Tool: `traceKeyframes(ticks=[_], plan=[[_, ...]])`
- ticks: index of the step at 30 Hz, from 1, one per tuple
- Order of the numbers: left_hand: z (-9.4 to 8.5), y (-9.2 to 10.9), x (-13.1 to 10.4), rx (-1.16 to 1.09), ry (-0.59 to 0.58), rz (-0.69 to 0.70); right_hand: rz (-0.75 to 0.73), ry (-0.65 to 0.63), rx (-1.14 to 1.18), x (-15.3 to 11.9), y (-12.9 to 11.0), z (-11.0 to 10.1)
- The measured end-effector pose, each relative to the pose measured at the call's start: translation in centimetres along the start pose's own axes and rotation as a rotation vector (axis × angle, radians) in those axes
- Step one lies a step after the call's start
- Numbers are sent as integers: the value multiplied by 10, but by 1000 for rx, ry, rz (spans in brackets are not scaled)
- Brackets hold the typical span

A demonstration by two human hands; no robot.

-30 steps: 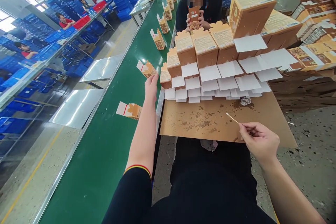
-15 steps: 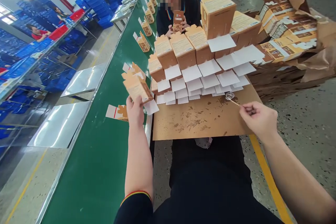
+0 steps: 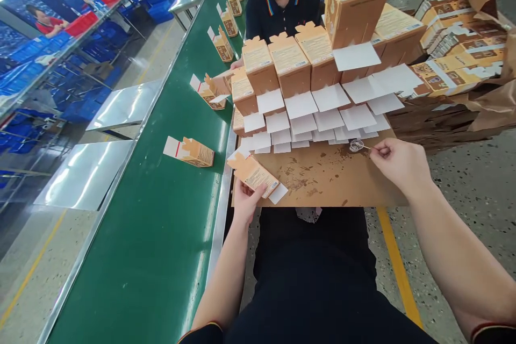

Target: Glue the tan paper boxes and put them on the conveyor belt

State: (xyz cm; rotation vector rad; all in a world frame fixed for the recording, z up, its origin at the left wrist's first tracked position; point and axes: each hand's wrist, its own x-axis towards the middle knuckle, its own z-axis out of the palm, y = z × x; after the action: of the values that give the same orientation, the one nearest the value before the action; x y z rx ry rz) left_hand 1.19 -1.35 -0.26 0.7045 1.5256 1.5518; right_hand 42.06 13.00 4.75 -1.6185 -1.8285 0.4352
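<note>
My left hand (image 3: pixel 248 199) is closed around a small brown printed carton (image 3: pixel 258 176), tilted over the near left corner of the cardboard-covered table (image 3: pixel 322 188). A white flap sticks out from its lower right end, and its other end has cut tabs. My right hand (image 3: pixel 397 164) pinches a thin pale stick (image 3: pixel 366 147) above the table. The stick's tip meets a small clear round thing (image 3: pixel 356 145), whose kind I cannot make out. Beyond both hands rises a stack of brown cartons (image 3: pixel 292 62) with white flaps (image 3: pixel 300 101) hanging toward me.
A green conveyor belt (image 3: pixel 157 247) runs along my left, carrying a carton (image 3: pixel 193 152) and several farther ones. A co-worker (image 3: pixel 284 5) sits behind the stack, with a hand near the belt. Bundled flat cartons (image 3: pixel 447 72) lie at the right on brown wrapping paper.
My left hand has brought its carton from above the belt rightward and toward me, over the table. My right hand stays near the clear round thing. The co-worker's raised carton has been lowered.
</note>
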Motion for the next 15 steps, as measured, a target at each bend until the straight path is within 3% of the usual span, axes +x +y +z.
traceKeyframes(ticks=[2, 4, 7, 9, 12, 15], plan=[[3, -3, 5, 1, 30, 0, 9, 8, 80, -24, -17, 6], [6, -6, 9, -12, 66, 0, -23, -64, 219, -53, -42, 23], [10, -5, 8, -16, 98, 13, -154, -237, 406, -94, -81, 65], [13, 0, 5, 0, 92, 26, -202, -284, 448, -113, -99, 93], [15, 9, 1, 30, 49, 23, -238, -329, 454, -127, -111, 120], [16, 13, -1, 41, 20, 14, -243, -366, 428, -129, -110, 129]])
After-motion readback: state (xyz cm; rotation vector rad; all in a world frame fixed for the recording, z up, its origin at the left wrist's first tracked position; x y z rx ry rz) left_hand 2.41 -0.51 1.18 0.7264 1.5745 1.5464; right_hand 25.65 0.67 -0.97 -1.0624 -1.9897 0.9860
